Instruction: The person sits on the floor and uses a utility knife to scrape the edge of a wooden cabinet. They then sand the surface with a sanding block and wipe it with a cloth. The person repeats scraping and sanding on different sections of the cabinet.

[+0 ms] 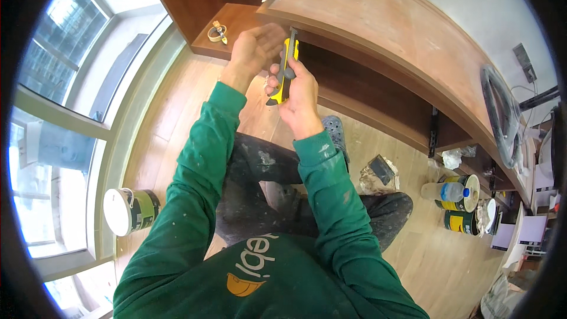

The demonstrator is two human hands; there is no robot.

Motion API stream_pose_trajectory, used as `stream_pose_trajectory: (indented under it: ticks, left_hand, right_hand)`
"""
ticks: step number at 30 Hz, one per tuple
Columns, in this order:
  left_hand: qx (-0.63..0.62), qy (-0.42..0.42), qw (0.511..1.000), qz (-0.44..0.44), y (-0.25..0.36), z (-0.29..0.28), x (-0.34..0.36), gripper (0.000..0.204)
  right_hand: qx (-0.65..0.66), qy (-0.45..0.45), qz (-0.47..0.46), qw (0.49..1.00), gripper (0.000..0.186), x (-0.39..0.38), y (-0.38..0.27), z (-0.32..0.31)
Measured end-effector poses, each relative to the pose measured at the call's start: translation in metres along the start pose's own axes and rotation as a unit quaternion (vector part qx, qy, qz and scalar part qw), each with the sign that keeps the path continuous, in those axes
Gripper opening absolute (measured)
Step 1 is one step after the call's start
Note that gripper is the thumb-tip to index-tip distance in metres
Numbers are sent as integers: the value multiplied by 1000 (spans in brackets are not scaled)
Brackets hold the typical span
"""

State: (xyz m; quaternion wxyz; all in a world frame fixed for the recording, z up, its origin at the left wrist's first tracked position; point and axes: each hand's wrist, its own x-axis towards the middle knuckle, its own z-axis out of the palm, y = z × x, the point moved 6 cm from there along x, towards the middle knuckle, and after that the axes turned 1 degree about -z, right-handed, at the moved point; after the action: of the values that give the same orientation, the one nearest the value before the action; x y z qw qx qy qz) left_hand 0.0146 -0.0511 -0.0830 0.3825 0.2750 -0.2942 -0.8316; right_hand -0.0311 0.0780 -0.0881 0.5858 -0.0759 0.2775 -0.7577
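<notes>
Most of the ground is covered by a pale wood-plank floor, over which a long brown wooden cabinet is set, its top faded in chalky patches and its front left open below. The left side is taken up by a white-framed window. At the far end of the cabinet top, a coiled grey hose can be seen. On the floor, a white-lidded bucket with a green-and-dark label is placed near the window, while a clear plastic bottle with a blue cap is seen beside dark, yellow-marked tins at the right.

The left hand is held open, palm upward, with nothing gripped; its fingers are spread loosely just beside the blade end of a yellow-and-black utility knife (whether they touch cannot be told). By the right hand, the knife's handle is grasped with curled fingers, its blade end pointed towards the cabinet's front edge.

A small pale ring-shaped roll is left on a low brown shelf.
</notes>
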Motion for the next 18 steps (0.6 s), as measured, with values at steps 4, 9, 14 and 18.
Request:
stream_pose_trajectory:
  ticks: [4, 9, 14, 18]
  left_hand:
    - [87, -75, 993, -38, -6, 9, -5, 40]
    - [70, -98, 992, -38, -8, 10, -3, 37]
    - [66, -75, 994, -33, -19, 3, -2, 32]
    - [98, -122, 986, -50, -16, 12, -6, 34]
  right_hand:
    - [15, -11, 11, 1000, 16, 5, 6, 3]
    - [21, 6, 2, 1000, 17, -3, 6, 23]
    - [-6, 39, 11, 999, 16, -2, 18, -1]
    - [15, 33, -17, 999, 15, 10, 11, -4]
